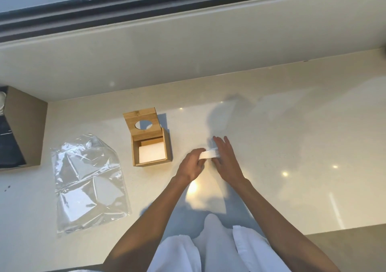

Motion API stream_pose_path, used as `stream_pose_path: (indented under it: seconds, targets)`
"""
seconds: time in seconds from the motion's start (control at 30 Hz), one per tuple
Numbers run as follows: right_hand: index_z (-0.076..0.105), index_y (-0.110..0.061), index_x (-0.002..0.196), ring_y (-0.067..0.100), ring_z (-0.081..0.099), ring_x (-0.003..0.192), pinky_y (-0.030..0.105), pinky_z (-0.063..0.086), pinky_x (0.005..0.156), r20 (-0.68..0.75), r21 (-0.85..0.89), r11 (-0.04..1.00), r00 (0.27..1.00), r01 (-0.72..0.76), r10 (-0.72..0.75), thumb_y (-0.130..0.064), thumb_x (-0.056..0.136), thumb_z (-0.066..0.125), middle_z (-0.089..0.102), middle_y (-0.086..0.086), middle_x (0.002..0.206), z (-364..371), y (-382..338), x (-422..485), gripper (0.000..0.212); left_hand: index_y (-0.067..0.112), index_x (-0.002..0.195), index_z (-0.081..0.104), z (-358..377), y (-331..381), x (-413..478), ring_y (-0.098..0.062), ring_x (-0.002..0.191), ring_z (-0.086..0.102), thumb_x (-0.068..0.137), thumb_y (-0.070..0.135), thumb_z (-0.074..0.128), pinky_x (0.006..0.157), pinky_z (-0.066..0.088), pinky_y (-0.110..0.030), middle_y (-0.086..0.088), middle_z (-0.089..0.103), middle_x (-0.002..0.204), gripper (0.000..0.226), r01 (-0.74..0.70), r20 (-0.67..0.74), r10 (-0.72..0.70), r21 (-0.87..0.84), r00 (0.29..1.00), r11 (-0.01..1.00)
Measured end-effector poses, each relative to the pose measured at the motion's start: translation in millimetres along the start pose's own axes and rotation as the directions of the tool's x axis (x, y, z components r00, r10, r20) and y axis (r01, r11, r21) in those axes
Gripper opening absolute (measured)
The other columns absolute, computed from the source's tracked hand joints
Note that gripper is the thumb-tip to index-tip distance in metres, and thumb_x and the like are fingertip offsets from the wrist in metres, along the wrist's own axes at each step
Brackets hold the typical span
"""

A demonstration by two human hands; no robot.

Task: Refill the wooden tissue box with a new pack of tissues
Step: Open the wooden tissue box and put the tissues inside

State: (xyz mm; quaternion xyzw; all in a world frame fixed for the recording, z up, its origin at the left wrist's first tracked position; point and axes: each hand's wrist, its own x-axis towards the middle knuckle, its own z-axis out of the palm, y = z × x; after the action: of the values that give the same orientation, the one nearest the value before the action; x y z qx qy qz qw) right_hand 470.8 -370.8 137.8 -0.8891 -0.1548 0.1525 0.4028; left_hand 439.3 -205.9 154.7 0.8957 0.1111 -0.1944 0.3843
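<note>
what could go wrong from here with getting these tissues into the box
1. The tissue stack is only pressed between the left hand and right hand; loose sheets could fan out or slip on the way over.
2. The box already holds some tissues, so the new stack may sit too high for the lid to close.
3. The stack could catch on the box's rim.

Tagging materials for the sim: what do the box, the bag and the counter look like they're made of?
Tissue box: light wood, likely bamboo; strip grain shows on the raised lid, matte finish.
Plastic bag: thin clear film, creased, with glossy highlights.
Countertop: cream stone or solid surface, polished; it mirrors ceiling lights. Which one, I can't tell.
</note>
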Motion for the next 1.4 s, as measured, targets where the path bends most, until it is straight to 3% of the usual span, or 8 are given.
stream_pose_path:
  seconds: [0.13,0.33,0.43,0.57,0.7,0.87,1.0,1.4]
  targets:
    - [0.060,-0.015,0.129,0.030,0.057,0.113,0.033,0.028,0.107,0.217,-0.423,0.888,0.971,0.182,-0.097,-0.006,0.087,0.060,0.066,0.009,0.117,-6,-7,33,0.043,0.018,0.136,0.048,-16,7,11,-0.026,0.124,0.052,0.095,0.016,0.049,0.101,0.043,-0.037,-0.006,0.056,0.136,0.042,-0.015,0.063,0.011,0.068,0.998,0.998]
    - [0.062,-0.026,0.122,0.027,0.063,0.105,0.034,0.046,0.079,0.273,-0.554,0.821,0.962,0.140,0.020,-0.013,0.090,0.057,0.068,0.001,0.112,-32,-40,75,0.035,0.016,0.140,0.037,-25,20,-5,-0.032,0.112,0.058,0.096,0.016,0.043,0.089,0.050,-0.044,-0.013,0.059,0.126,0.044,0.055,-0.096,-0.049,0.059,0.994,0.997]
    - [0.063,-0.024,0.120,0.027,0.064,0.106,0.037,0.050,0.086,-0.069,-0.077,0.914,0.917,-0.398,0.393,-0.024,0.087,0.066,0.069,0.004,0.117,-85,-20,110,0.034,0.011,0.122,0.053,-56,15,-26,-0.031,0.087,0.063,0.097,0.019,0.037,0.071,0.051,-0.040,-0.010,0.067,0.099,0.031,-0.005,-0.536,0.072,0.126,0.841,0.992]
    - [0.052,-0.006,0.134,0.025,0.066,0.096,0.027,0.057,0.059,-0.019,0.793,0.439,0.703,-0.422,0.711,-0.011,0.091,0.065,0.064,0.015,0.127,-113,-21,128,0.045,0.010,0.120,0.055,-104,-31,-41,-0.031,0.098,0.054,0.091,0.010,0.050,0.083,0.040,-0.040,-0.010,0.061,0.106,0.029,0.331,-0.800,-0.205,-0.009,0.564,0.943]
    - [0.052,-0.007,0.133,0.026,0.068,0.101,0.027,0.058,0.072,0.263,0.646,0.606,0.881,-0.464,0.394,-0.011,0.093,0.064,0.066,0.014,0.122,-62,-103,130,0.043,0.006,0.133,0.047,-131,-78,-43,-0.040,0.120,0.044,0.094,0.012,0.046,0.096,0.036,-0.046,-0.021,0.051,0.127,0.040,0.533,-0.506,-0.585,-0.262,0.634,0.805]
    - [0.059,-0.019,0.122,0.020,0.063,0.099,0.031,0.050,0.079,0.516,0.064,0.997,0.857,-0.032,-0.006,-0.014,0.091,0.064,0.067,0.001,0.110,22,-205,122,0.032,0.002,0.124,0.053,-139,-97,-51,-0.037,0.095,0.061,0.071,0.013,0.035,0.077,0.049,-0.041,-0.021,0.063,0.106,0.057,0.304,-0.288,-0.523,-0.557,0.802,0.773]
    - [0.055,-0.025,0.125,0.027,0.057,0.106,0.033,0.040,0.073,0.641,-0.451,0.813,0.768,0.367,0.009,-0.016,0.094,0.055,0.065,0.002,0.118,67,-236,132,0.033,0.005,0.135,0.045,-149,-106,-58,-0.024,0.097,0.059,0.080,-0.005,0.039,0.070,0.047,-0.026,-0.012,0.060,0.116,0.056,0.264,-0.180,-0.482,-0.651,0.857,0.712]
    - [0.057,-0.020,0.119,0.027,0.058,0.103,0.036,0.047,0.082,0.686,-0.575,0.712,0.712,0.403,0.151,-0.009,0.093,0.050,0.066,0.005,0.113,101,-238,142,0.029,0.018,0.142,0.035,-169,-124,-62,-0.027,0.097,0.060,0.085,0.015,0.055,0.088,0.056,-0.048,-0.012,0.058,0.107,0.060,0.360,0.129,-0.404,-0.738,0.905,0.571]
